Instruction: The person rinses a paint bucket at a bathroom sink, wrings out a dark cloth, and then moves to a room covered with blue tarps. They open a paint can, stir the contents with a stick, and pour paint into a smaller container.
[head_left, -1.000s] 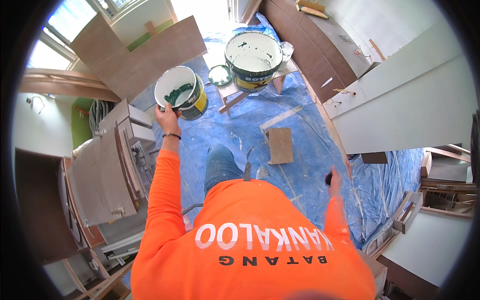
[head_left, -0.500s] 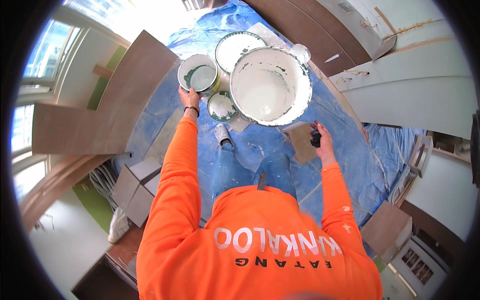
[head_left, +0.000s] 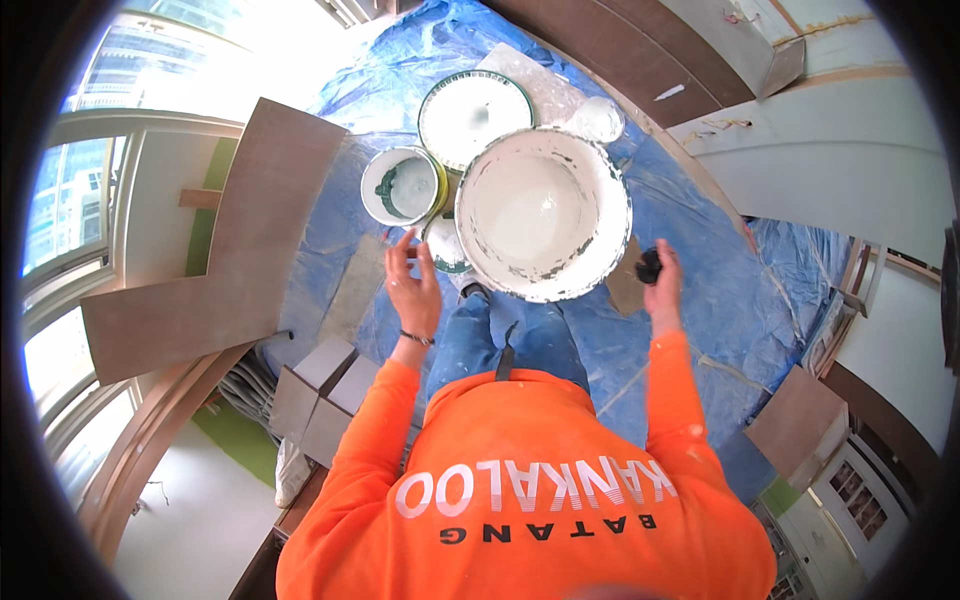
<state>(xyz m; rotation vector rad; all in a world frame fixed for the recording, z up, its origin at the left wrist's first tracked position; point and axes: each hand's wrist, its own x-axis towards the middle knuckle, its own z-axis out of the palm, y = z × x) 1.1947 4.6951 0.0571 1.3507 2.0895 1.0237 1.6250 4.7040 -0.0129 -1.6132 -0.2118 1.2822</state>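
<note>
My left hand (head_left: pixel 412 290) is open and holds nothing, its fingers apart just below a small paint bucket (head_left: pixel 442 188). That bucket has a yellowish outside and green and white paint smears within. My right hand (head_left: pixel 667 285) is closed on a small black object (head_left: pixel 649 266) whose kind I cannot make out. Between the hands stands a large bucket (head_left: pixel 540 285) with white paint inside and a smeared rim. A round white lid (head_left: pixel 470 115) with a green edge lies behind it. A smaller lid (head_left: pixel 446 246) is partly hidden under the two buckets.
Blue plastic sheeting (head_left: pixel 700 330) covers the floor. A white round tub (head_left: pixel 598 120) sits behind the large bucket, beside a flat board (head_left: pixel 525 75). Brown panels (head_left: pixel 270 180) lean at the left under the windows. Boxes (head_left: pixel 325 385) stand at the lower left, and another brown box (head_left: pixel 798 420) at the right.
My left hand has let go of the small bucket and drawn back toward me. The large bucket now appears closer to my legs. My right hand still holds the black object.
</note>
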